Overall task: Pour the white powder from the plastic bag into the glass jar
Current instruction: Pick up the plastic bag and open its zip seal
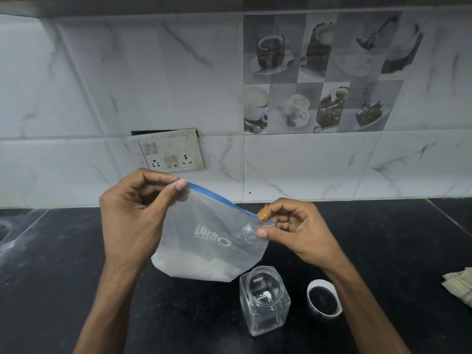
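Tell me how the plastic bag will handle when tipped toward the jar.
Probably floppy: the plastic bag sags between the left hand and right hand, which pinch its top corners. Likely bottom-heavy, since the white powder sits low and bulges the base. The film looks smooth, so it may slip.

At the right edge a pale folded thing, perhaps cloth, is cut off. The small print under the logo on the plastic bag is too small to read.
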Demonstrator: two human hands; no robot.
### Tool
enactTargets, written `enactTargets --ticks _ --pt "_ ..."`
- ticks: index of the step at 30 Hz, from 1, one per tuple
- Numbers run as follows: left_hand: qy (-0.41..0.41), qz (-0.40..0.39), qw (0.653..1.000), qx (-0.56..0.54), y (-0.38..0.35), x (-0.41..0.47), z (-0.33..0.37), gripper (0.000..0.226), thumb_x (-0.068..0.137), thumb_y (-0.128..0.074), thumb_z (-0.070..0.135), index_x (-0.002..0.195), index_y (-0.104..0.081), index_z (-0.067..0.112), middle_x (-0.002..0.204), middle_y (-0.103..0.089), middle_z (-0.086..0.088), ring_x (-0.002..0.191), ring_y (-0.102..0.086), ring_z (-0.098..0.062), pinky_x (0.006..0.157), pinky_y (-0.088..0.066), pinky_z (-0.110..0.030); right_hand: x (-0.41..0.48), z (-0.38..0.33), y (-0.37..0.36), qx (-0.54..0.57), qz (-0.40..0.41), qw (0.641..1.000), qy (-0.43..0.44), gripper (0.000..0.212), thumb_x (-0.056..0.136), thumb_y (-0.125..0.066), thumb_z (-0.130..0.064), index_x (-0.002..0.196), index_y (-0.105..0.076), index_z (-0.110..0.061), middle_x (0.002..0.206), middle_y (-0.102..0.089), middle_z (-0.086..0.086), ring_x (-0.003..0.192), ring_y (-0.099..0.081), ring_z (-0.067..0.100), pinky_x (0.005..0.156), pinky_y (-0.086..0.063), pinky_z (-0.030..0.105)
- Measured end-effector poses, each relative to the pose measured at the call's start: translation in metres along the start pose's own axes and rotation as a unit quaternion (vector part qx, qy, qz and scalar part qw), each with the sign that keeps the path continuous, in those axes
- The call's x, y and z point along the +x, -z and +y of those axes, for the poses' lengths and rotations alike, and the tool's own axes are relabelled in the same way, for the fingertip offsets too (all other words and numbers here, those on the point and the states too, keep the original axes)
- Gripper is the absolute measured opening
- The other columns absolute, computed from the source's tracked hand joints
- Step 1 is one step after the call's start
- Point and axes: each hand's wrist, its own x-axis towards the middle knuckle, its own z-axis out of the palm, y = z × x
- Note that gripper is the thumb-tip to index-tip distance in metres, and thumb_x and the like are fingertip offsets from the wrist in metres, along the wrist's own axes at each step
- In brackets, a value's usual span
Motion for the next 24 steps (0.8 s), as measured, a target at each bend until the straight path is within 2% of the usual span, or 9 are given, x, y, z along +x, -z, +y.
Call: enactTargets --ticks 2,5,8,10,13,16,21,24 --pt "0.001 0.002 1.0 -0.002 0.0 -0.001 -0.001 0.008 0.083 -0.079 0.019 0.085 -0.072 0.018 0.074 -0.078 0.014 0.065 -0.075 -0.002 0.065 -0.056 -0.011 -0.001 0.001 0.002 -0.001 -0.003 1.0 -0.012 0.024 0.069 -0.087 -0.008 0.084 -0.075 -0.021 0.087 -0.075 0.003 0.077 -0.069 0.019 0.076 -0.055 0.055" --pt "0.004 0.004 1.0 -0.01 0.0 -0.002 -0.002 0.008 0.083 -0.079 0.019 0.085 -0.071 0.018 0.073 -0.078 0.014 0.064 -0.074 -0.002 0.065 -0.057 -0.012 0.0 -0.003 0.002 0.007 -0.003 1.0 -0.027 0.026 0.066 -0.09 -0.01 0.082 -0.075 -0.023 0.084 -0.075 0.001 0.075 -0.069 0.015 0.073 -0.058 0.039" --pt "0.005 0.005 1.0 -0.014 0.003 -0.001 -0.002 0.008 0.083 -0.079 0.022 0.084 -0.071 0.019 0.072 -0.078 0.014 0.063 -0.073 -0.001 0.065 -0.056 -0.012 0.003 -0.006 0.0 0.013 0.008 0.999 -0.038 0.024 0.063 -0.089 -0.016 0.08 -0.073 -0.02 0.083 -0.074 0.001 0.074 -0.068 0.02 0.072 -0.059 0.033" --pt "0.004 0.006 1.0 -0.016 0.006 0.0 -0.002 0.008 0.083 -0.078 0.022 0.084 -0.07 0.02 0.071 -0.078 0.014 0.062 -0.072 0.0 0.064 -0.055 -0.012 0.006 -0.009 0.0 0.017 0.024 0.999 -0.03 0.028 0.064 -0.089 -0.013 0.084 -0.071 -0.017 0.085 -0.074 0.001 0.073 -0.068 0.019 0.072 -0.059 0.031" --pt "0.001 0.013 1.0 -0.019 0.01 0.0 -0.002 0.008 0.083 -0.077 0.024 0.083 -0.07 0.023 0.071 -0.078 0.014 0.062 -0.072 0.0 0.064 -0.055 -0.012 0.009 -0.013 -0.002 0.009 0.032 0.999 0.002 0.034 0.071 -0.086 -0.004 0.088 -0.065 -0.024 0.094 -0.075 0.004 0.075 -0.067 0.018 0.073 -0.06 0.031" --pt "0.001 0.021 0.999 -0.025 0.013 0.0 -0.001 0.007 0.083 -0.077 0.025 0.083 -0.07 0.025 0.072 -0.078 0.013 0.064 -0.074 -0.001 0.064 -0.055 -0.012 0.01 -0.015 -0.006 -0.003 0.035 0.999 0.017 0.03 0.074 -0.08 -0.006 0.082 -0.068 -0.033 0.097 -0.075 0.003 0.079 -0.067 0.02 0.073 -0.057 0.033" --pt "0.001 0.022 0.999 -0.022 0.016 0.0 0.0 0.007 0.084 -0.078 0.022 0.085 -0.071 0.024 0.074 -0.079 0.013 0.066 -0.076 -0.004 0.065 -0.057 -0.012 0.012 -0.012 -0.011 -0.001 0.041 0.999 0.024 0.023 0.074 -0.079 -0.006 0.076 -0.074 -0.028 0.086 -0.073 -0.004 0.074 -0.065 0.008 0.072 -0.055 0.026" --pt "0.003 0.024 0.999 -0.025 0.016 0.0 0.0 0.007 0.083 -0.077 0.022 0.085 -0.07 0.022 0.073 -0.079 0.013 0.065 -0.075 -0.003 0.065 -0.056 -0.013 0.012 -0.01 -0.009 -0.002 0.046 0.999 0.019 0.022 0.073 -0.082 -0.01 0.084 -0.076 -0.028 0.089 -0.075 -0.001 0.076 -0.064 0.017 0.073 -0.057 0.03"
